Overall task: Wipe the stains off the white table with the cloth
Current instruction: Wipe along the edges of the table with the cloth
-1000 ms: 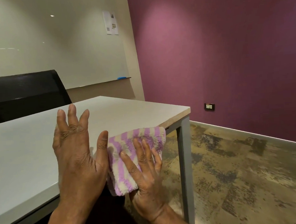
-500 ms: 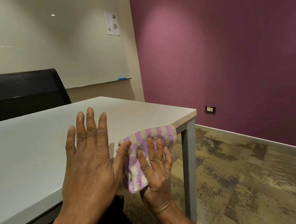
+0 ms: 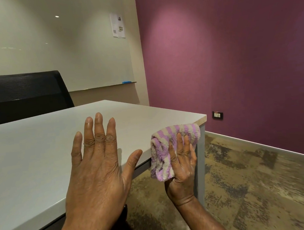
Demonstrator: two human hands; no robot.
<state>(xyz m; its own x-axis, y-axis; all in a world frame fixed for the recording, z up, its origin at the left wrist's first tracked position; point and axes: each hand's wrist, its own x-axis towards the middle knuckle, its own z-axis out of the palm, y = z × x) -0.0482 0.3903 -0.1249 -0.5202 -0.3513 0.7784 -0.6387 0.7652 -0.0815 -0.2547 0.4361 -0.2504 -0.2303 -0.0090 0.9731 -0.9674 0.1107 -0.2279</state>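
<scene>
The cloth [image 3: 167, 144] is pressed against the table's [image 3: 34, 157] right edge, near the far corner, by the right hand's [image 3: 183, 168] straight fingers — farther along than before, no longer touched by the left hand [image 3: 97, 171], which is laid flat with thumb spread.

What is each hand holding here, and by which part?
Right hand presses the striped cloth against the edge of the white table, straight fingers over its middle; thumb hidden. Left hand lies flat on top, holding nothing.
</scene>
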